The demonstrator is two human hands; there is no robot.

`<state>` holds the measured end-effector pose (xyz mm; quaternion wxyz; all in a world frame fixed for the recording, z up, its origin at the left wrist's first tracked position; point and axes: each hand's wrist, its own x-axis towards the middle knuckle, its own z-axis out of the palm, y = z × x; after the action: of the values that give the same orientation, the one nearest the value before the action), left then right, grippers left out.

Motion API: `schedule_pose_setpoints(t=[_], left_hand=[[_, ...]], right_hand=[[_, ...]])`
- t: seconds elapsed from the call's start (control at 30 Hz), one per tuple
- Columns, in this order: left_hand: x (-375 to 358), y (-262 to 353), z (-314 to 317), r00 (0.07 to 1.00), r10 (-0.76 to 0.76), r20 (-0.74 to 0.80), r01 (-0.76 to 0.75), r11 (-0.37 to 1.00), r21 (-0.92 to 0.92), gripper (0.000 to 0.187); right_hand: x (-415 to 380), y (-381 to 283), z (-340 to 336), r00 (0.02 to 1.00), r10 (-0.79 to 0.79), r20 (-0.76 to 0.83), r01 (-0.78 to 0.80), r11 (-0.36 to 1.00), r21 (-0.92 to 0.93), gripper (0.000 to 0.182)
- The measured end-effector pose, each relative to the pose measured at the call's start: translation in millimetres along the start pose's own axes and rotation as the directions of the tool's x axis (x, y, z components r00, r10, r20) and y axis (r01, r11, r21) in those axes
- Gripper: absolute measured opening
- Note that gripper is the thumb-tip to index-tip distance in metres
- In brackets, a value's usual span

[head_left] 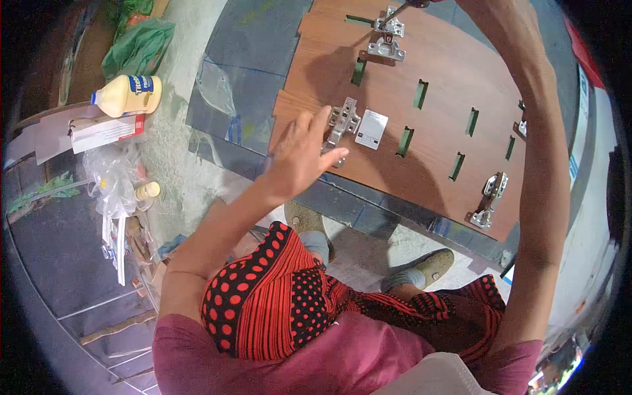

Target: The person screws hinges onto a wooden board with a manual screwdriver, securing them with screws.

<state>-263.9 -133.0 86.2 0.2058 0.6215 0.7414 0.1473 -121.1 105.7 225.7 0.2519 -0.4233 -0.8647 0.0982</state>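
A brown wooden panel (309, 66) with several slots lies on a dark surface. My left hand (296, 155) rests on its left part, thumb and fingers apart, fingertips beside a metal hinge (343, 120). At the top edge my right hand (471, 5) is mostly cut off by the frame. It holds a screwdriver (416, 3), whose shaft slants down to a second hinge (387, 47). A white label (372, 129) sits right of the first hinge. Another hinge (489, 201) is at the panel's lower right, and one more is partly hidden by my right forearm.
A glue bottle (128, 96) lies at the left near a green plastic bag (137, 47). Below are a white and red paper (108, 133), clear plastic bags (115, 178) and a small bottle (148, 191). My shoes are below the panel's front edge.
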Motion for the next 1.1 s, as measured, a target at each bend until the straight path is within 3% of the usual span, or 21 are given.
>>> schedule_pose_setpoints(t=[0.13,0.2,0.23,0.3,0.37,0.4,0.43,0.47,0.57,0.63,0.7,0.73,0.83,0.87,1.0,1.07,1.1], left_hand=[[2,10,2,0.997,-0.030,0.064,0.024,0.995,0.093,0.072],[3,6,7,0.998,-0.047,0.037,0.046,0.999,0.025,0.070],[4,5,8,0.998,-0.039,0.040,0.038,0.999,0.027,0.070],[3,3,12,0.995,-0.063,0.079,0.068,0.996,-0.053,0.066],[-1,2,17,0.995,-0.061,0.076,0.066,0.996,-0.060,0.061],[-1,1,19,0.997,-0.053,0.059,0.057,0.996,-0.062,0.057],[-2,1,21,0.997,-0.056,0.061,0.060,0.996,-0.062,0.057],[-2,1,23,0.996,-0.064,0.055,0.066,0.997,-0.045,0.050],[2,3,18,0.989,-0.110,0.101,0.116,0.992,-0.057,0.040],[6,4,19,0.978,-0.141,0.155,0.156,0.984,-0.086,0.036],[7,5,23,0.991,-0.038,0.132,0.059,0.986,-0.159,0.032],[8,8,25,0.990,-0.036,0.138,0.057,0.986,-0.157,0.032],[12,17,29,0.991,-0.001,0.136,0.024,0.987,-0.162,0.032],[13,20,30,0.991,0.032,0.127,-0.010,0.985,-0.169,0.031],[19,27,33,0.990,0.071,0.126,-0.045,0.979,-0.197,0.031],[20,27,36,0.990,0.092,0.111,-0.069,0.978,-0.198,0.031],[19,26,37,0.989,0.112,0.096,-0.092,0.977,-0.193,0.030]], right_hand=[[-4,-8,-14,1.000,-0.029,0.004,0.029,0.990,-0.135,0.029],[-9,-5,-21,0.984,-0.154,-0.091,0.162,0.983,0.088,0.031],[-5,1,-20,0.985,-0.147,-0.095,0.155,0.984,0.084,0.031],[5,17,-18,0.956,-0.132,-0.264,0.183,0.967,0.178,0.031],[-13,14,-37,0.897,-0.274,-0.346,0.264,0.961,-0.076,0.031],[-21,11,-54,0.931,-0.266,-0.248,0.268,0.963,-0.029,0.031],[-26,38,-67,0.899,-0.419,-0.126,0.417,0.908,-0.048,0.030],[-34,58,-71,0.899,-0.420,-0.125,0.418,0.907,-0.044,0.030],[-71,109,-76,0.996,-0.088,-0.007,0.087,0.975,0.203,0.033],[-92,113,-83,0.985,0.128,0.113,-0.159,0.932,0.326,0.037],[-115,78,-97,0.973,0.100,0.206,-0.125,0.986,0.111,0.040],[-122,71,-94,0.986,0.026,0.166,-0.058,0.980,0.190,0.033],[-141,56,-79,0.996,0.036,0.078,-0.056,0.959,0.278,0.027],[-142,60,-84,0.986,0.022,0.163,-0.057,0.976,0.211,0.025],[-139,48,-78,0.993,0.015,0.119,-0.036,0.983,0.179,0.027],[-133,39,-84,0.942,0.042,0.334,-0.090,0.988,0.129,0.029],[-132,36,-80,0.940,0.040,0.339,-0.089,0.988,0.130,0.029]])
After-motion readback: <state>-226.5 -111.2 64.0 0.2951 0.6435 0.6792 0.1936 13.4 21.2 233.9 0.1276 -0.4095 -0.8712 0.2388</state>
